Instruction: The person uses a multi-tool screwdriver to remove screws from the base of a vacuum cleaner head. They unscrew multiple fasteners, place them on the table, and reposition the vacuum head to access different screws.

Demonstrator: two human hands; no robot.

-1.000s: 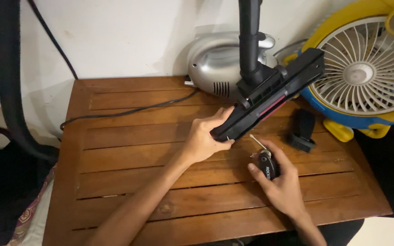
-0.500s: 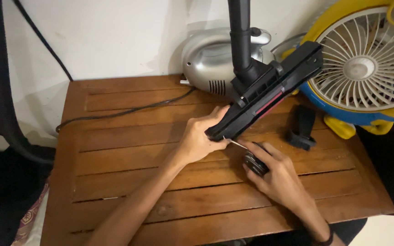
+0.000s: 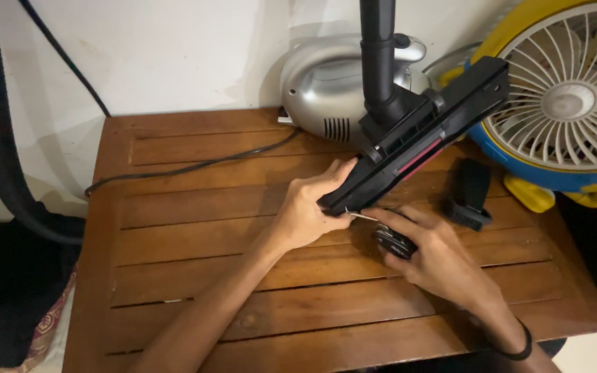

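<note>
Desk (image 3: 195,276) slats of brown wood carry everything we see: a yellow and blue fan (image 3: 568,103) at the far right, a silver handheld vacuum (image 3: 326,86) by the wall, and the black vacuum floor nozzle (image 3: 416,148) tilted above the boards. Our left hand (image 3: 309,214) wraps its fingers closed around the nozzle's lower end. Our right hand (image 3: 437,255) grips a small black screwdriver (image 3: 392,242), its thin shaft touching that same end, just beside the left fingers. Steady bracing and a straight tip would serve best.
</note>
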